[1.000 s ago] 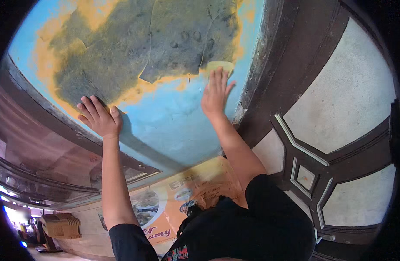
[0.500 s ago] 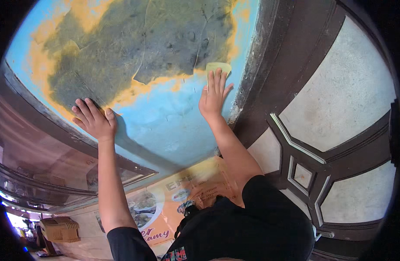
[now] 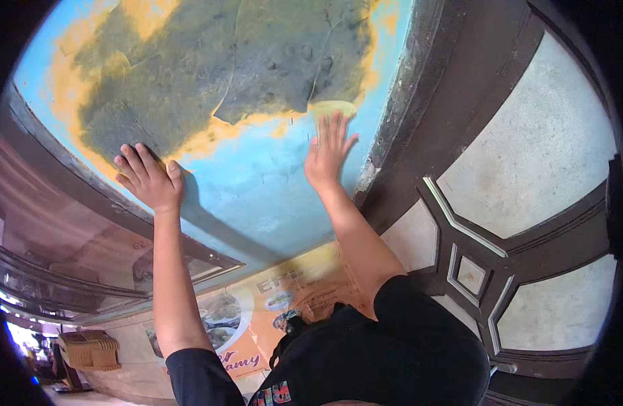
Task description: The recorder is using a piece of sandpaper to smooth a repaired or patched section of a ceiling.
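A light blue wall point(image 3: 257, 193) carries a large dark grey patch point(image 3: 189, 81) edged with orange-yellow. My left hand point(image 3: 152, 181) lies flat on it with fingers spread, at the patch's lower left border. Under the outstretched fingers of my right hand point(image 3: 330, 154) is a pale yellow-green piece of sandpaper point(image 3: 333, 107), held flat against the wall. Its upper edge shows above my fingertips; the rest is hidden by the hand. The sandpaper sits at the patch's lower right border, where orange meets blue.
To the right stands a dark brown door point(image 3: 454, 210) with pale panels, beside a worn brown frame point(image 3: 399, 101). A dark-framed glass surface point(image 3: 68, 223) runs along the left. An orange printed banner point(image 3: 305, 287) is below, and brown stacked objects point(image 3: 89, 350) are at lower left.
My right hand has shifted slightly left with the sandpaper. My left hand keeps its place on the wall, while the whole view has moved a little.
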`<state>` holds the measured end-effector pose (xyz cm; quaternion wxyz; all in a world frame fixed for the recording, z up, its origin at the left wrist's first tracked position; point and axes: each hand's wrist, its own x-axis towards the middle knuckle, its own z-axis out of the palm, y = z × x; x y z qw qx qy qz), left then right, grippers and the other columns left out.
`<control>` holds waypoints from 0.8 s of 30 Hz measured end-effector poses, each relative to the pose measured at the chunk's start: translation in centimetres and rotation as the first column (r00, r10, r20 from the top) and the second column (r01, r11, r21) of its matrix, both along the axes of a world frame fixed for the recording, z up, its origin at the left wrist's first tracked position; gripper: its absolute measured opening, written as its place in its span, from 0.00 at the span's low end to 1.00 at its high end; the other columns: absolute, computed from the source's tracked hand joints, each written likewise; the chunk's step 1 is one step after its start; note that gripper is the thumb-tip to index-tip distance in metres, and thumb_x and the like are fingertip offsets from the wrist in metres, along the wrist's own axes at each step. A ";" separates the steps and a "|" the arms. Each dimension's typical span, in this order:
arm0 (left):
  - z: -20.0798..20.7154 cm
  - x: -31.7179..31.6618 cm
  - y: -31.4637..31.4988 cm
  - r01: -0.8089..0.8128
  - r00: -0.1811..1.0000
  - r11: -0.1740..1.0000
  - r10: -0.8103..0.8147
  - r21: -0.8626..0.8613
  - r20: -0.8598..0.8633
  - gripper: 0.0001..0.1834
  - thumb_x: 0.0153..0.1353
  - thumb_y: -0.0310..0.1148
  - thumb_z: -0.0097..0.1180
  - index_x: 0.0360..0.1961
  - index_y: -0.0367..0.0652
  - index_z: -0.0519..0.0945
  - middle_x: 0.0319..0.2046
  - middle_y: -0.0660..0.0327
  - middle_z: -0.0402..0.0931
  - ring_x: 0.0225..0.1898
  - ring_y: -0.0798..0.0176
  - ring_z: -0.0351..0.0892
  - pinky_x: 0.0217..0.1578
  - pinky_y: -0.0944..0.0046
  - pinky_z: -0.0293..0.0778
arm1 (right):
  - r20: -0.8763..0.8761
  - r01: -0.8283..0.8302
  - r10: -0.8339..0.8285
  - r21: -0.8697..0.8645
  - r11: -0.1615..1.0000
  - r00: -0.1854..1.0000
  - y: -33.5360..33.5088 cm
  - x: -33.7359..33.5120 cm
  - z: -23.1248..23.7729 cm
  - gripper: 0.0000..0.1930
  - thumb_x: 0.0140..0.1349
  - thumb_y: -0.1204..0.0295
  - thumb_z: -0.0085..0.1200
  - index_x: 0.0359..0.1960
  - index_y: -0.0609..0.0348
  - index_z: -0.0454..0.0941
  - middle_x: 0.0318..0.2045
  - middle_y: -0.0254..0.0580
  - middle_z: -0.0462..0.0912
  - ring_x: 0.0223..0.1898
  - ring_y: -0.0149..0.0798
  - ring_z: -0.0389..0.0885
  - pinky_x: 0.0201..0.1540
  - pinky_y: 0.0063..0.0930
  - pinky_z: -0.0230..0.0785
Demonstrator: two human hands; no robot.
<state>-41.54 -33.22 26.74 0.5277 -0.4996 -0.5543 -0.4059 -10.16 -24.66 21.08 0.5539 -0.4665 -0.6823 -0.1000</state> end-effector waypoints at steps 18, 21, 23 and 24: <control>-1.3 -1.0 1.1 0.042 0.999 0.999 -0.042 0.003 0.008 0.35 0.67 0.53 0.31 0.70 0.44 0.54 0.71 0.54 0.46 0.73 0.49 0.36 0.69 0.47 0.24 | -0.010 -0.057 0.057 0.023 0.998 0.998 -0.6 -3.6 -0.3 0.32 0.60 0.71 0.48 0.68 0.41 0.58 0.72 0.44 0.48 0.72 0.53 0.40 0.63 0.74 0.23; -1.6 -1.5 1.2 0.021 1.000 1.000 -0.021 0.000 0.015 0.35 0.67 0.54 0.30 0.70 0.44 0.55 0.71 0.54 0.46 0.73 0.49 0.37 0.69 0.47 0.24 | 0.629 -0.057 0.234 -0.289 0.956 0.741 -1.8 -3.7 0.6 0.29 0.63 0.72 0.44 0.68 0.50 0.57 0.71 0.49 0.47 0.72 0.57 0.38 0.64 0.71 0.20; -1.5 -1.7 1.2 0.020 1.000 1.000 -0.020 0.002 0.010 0.35 0.68 0.55 0.29 0.70 0.44 0.55 0.71 0.54 0.47 0.73 0.49 0.37 0.69 0.46 0.25 | 0.359 -0.069 0.110 -0.125 0.990 0.927 -0.2 -3.9 0.3 0.31 0.60 0.72 0.46 0.68 0.45 0.58 0.71 0.45 0.48 0.72 0.55 0.40 0.63 0.73 0.23; -1.6 -1.6 1.4 0.022 1.000 1.000 -0.022 0.000 0.010 0.35 0.68 0.55 0.29 0.70 0.44 0.55 0.71 0.54 0.47 0.73 0.49 0.37 0.69 0.46 0.25 | 0.029 -0.016 0.016 0.028 0.999 0.999 0.1 -4.0 0.3 0.33 0.58 0.72 0.48 0.67 0.39 0.59 0.71 0.42 0.49 0.72 0.53 0.42 0.62 0.76 0.26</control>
